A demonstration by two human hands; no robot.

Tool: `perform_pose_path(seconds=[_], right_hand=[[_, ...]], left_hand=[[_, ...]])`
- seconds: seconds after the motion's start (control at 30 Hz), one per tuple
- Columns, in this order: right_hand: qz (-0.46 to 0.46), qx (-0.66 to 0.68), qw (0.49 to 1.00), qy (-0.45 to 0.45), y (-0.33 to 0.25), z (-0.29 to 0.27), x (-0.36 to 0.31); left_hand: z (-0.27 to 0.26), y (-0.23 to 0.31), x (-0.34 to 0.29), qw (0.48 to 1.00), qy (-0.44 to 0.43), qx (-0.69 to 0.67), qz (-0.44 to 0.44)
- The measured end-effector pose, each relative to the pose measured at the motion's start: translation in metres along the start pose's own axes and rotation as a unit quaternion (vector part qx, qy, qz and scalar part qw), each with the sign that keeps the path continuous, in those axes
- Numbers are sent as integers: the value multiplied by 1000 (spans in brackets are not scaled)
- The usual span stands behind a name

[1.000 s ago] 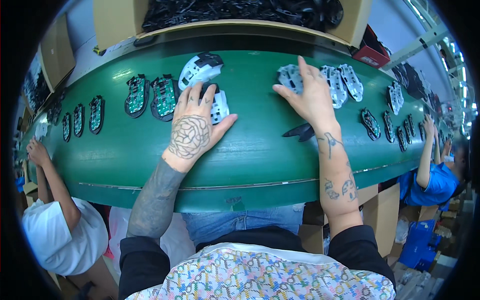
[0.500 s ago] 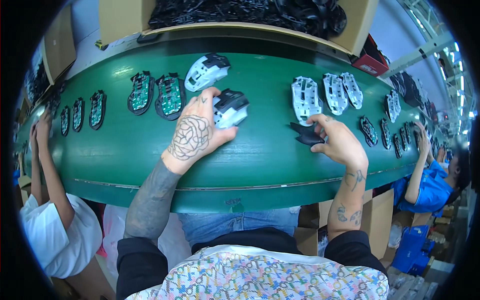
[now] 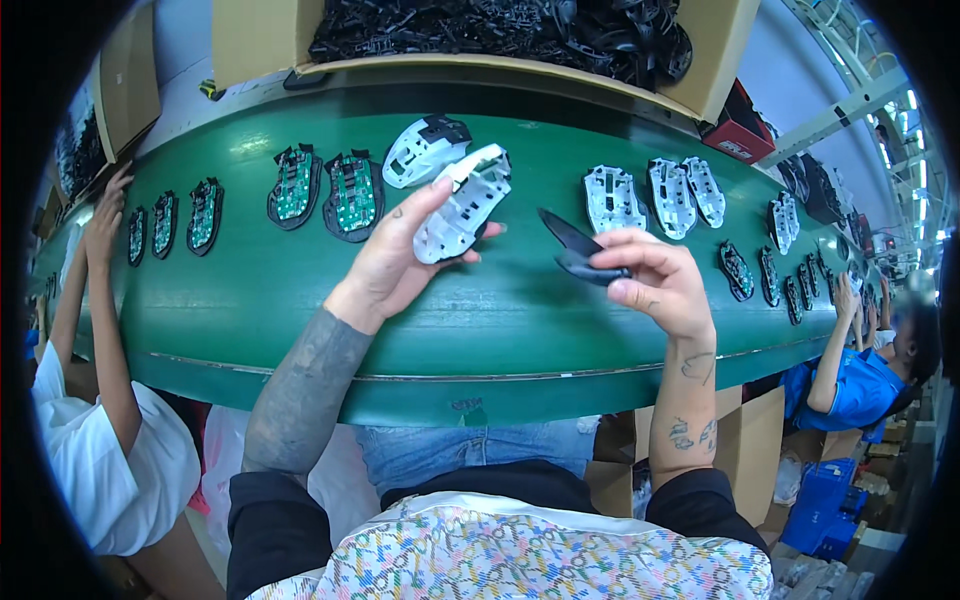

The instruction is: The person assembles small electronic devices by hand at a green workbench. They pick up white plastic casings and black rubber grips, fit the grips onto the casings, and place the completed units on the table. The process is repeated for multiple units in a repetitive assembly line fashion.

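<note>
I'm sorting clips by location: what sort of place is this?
Probably a factory assembly line: a long green work surface bears circuit boards and white shells in rows, a carton of black parts stands beyond it, and other people work to either side.

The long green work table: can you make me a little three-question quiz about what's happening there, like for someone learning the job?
1. Which hand holds the black, pointed piece?
2. True or false: the left hand holds a green circuit board.
3. What fills the open brown cardboard box at the top of the picture?
A) white shells
B) black parts
C) red blocks

Key:
1. The right hand.
2. False; it holds a white, hollow shell.
3. B, black parts.
</note>
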State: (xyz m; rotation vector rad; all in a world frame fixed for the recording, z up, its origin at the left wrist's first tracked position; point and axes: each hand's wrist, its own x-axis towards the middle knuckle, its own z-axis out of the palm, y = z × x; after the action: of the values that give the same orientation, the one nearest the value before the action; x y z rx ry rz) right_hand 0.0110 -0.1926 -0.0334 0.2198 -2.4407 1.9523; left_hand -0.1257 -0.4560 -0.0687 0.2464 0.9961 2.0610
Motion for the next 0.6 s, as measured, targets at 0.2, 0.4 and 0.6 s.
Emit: perform_pose_path(seconds=[0.2,0.4,0.6], right_hand=[[59,111,988,-85,-34,20,48],[8,216,975,-45,5,31,64],[51,310,949,-17,30,44,67]], left_hand=[[-8,-11,-2,969,37,224,97],[3,-14,-2,933,20,354,63],[-3,-19,-7,890,-14,428,155]])
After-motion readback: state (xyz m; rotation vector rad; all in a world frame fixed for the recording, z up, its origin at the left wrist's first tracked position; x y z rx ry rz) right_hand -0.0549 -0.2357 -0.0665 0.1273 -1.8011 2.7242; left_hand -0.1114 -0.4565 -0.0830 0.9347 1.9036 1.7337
